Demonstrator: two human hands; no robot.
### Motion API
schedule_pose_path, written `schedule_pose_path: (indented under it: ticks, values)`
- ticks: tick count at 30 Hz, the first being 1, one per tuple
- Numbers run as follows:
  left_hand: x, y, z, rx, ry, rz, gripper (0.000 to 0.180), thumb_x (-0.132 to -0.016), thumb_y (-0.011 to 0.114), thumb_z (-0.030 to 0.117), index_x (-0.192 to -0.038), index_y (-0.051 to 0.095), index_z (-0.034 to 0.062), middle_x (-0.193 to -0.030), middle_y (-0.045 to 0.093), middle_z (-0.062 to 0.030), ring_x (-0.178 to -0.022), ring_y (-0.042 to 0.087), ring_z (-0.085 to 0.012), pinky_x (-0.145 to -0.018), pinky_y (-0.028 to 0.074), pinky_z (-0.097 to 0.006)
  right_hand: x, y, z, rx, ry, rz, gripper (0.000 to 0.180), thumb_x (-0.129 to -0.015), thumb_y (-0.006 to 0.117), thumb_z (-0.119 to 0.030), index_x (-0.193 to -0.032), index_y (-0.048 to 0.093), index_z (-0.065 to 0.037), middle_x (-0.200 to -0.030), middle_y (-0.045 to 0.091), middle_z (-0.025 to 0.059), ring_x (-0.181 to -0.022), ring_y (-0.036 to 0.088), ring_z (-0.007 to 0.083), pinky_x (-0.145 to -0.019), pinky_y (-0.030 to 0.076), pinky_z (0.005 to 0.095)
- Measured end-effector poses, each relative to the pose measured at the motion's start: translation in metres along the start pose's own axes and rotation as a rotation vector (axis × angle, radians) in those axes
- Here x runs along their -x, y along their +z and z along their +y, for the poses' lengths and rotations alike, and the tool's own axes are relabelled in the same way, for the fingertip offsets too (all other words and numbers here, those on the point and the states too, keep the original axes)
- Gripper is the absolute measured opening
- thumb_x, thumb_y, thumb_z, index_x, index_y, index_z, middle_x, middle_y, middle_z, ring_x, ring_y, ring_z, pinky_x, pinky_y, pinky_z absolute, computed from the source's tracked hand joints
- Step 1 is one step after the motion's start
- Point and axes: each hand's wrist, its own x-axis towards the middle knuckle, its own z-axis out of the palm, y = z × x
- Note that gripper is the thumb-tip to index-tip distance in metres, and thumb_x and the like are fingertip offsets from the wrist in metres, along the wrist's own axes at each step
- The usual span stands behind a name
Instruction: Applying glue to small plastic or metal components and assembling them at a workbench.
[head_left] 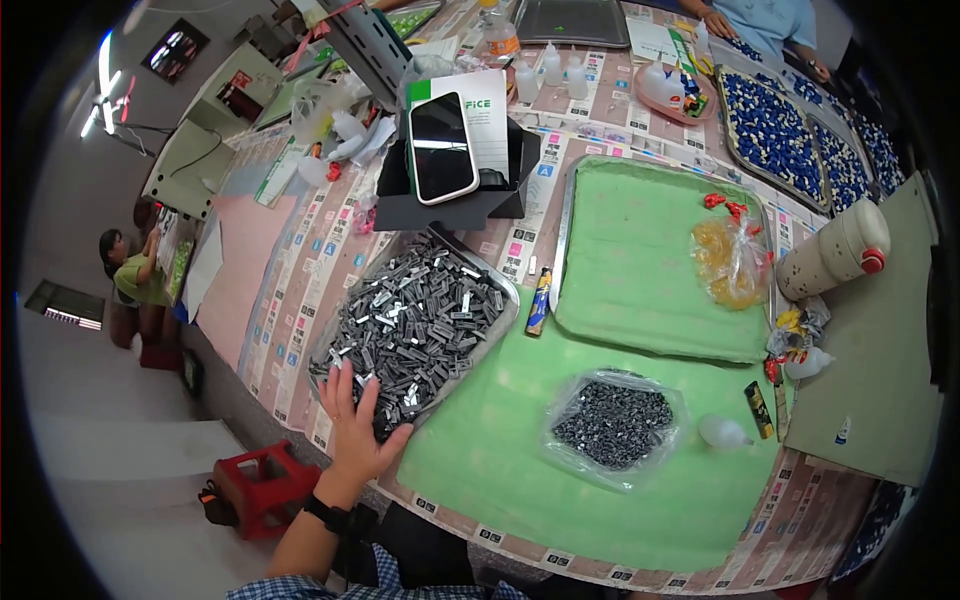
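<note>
My left hand [358, 432] rests palm down at the near edge of a metal tray [507, 312] heaped with small dark grey and silvery rectangular pieces [420, 318]. Its fingers are spread, with the fingertips on or just over the pieces; nothing is held between them. A black band circles that wrist. To the right, on a green sheet [490, 440], sits a clear plastic bag [664, 452] rolled open around many tiny dark parts [612, 420]. My right hand is out of view.
A green-lined tray [640, 250] holds a bag of yellow bands [728, 265]. Nearby are a glue stick [539, 302], a squeeze bottle [724, 432], a tumbler [835, 250] and a phone [442, 148] on a black box. A co-worker's hand [718, 24] is at the far right, by blue-and-white pieces [770, 130].
</note>
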Motion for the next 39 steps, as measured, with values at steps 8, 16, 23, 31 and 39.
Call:
schedule_pose_path:
  ticks: [8,16,23,31,39]
  values:
    - [-0.014,-0.009,0.014,0.007,0.009,0.075,0.086,-0.073,0.057,0.060,-0.135,0.028,0.0091,-0.141,0.015,-0.0249,-0.131,0.011,-0.0431,-0.102,0.005,-0.059,-0.009,-0.031,0.004,0.014,-0.063,0.042,0.043,-0.078,0.066,-0.024,-0.113,0.056,-0.003,-0.099,0.062,0.0131,-0.090,0.058,0.0231,-0.083,0.043,0.0340]
    - [-0.064,-0.017,0.084,0.148,-0.007,0.201,0.030,-0.072,0.066,0.005,-0.101,0.059,0.0035,-0.113,0.047,-0.0157,-0.103,0.045,-0.0315,-0.089,0.036,-0.040,0.010,-0.063,0.013,0.033,-0.146,0.168,0.042,-0.078,0.066,-0.024,-0.113,0.056,-0.003,-0.099,0.062,0.0130,-0.089,0.058,0.0226,-0.082,0.044,0.0336]
    - [-0.079,-0.004,0.105,0.197,-0.031,0.086,0.029,-0.072,0.065,0.005,-0.100,0.057,-0.0002,-0.094,0.053,-0.0135,-0.086,0.054,-0.0295,-0.074,0.044,-0.035,0.035,-0.096,0.023,0.055,-0.206,0.241,0.042,-0.078,0.066,-0.024,-0.113,0.056,-0.003,-0.099,0.062,0.0129,-0.089,0.058,0.0221,-0.082,0.044,0.0333]
    - [-0.088,0.003,0.103,0.233,-0.118,0.008,0.021,-0.069,0.068,0.003,-0.089,0.060,0.0000,-0.085,0.055,-0.0102,-0.076,0.056,-0.0260,-0.065,0.045,-0.031,0.028,-0.085,0.037,0.041,-0.184,0.120,0.042,-0.077,0.066,-0.024,-0.113,0.056,-0.003,-0.099,0.062,0.0127,-0.089,0.058,0.0216,-0.081,0.044,0.0329]
    - [-0.092,-0.016,0.105,1.060,-0.470,-0.017,0.016,-0.085,0.057,0.008,-0.100,0.055,0.0015,-0.100,0.056,-0.0069,-0.078,0.056,-0.0141,-0.072,0.046,-0.024,0.014,-0.095,0.028,0.115,-0.181,0.034,0.042,-0.077,0.066,-0.024,-0.112,0.056,-0.003,-0.099,0.062,0.0126,-0.088,0.058,0.0211,-0.081,0.044,0.0325]
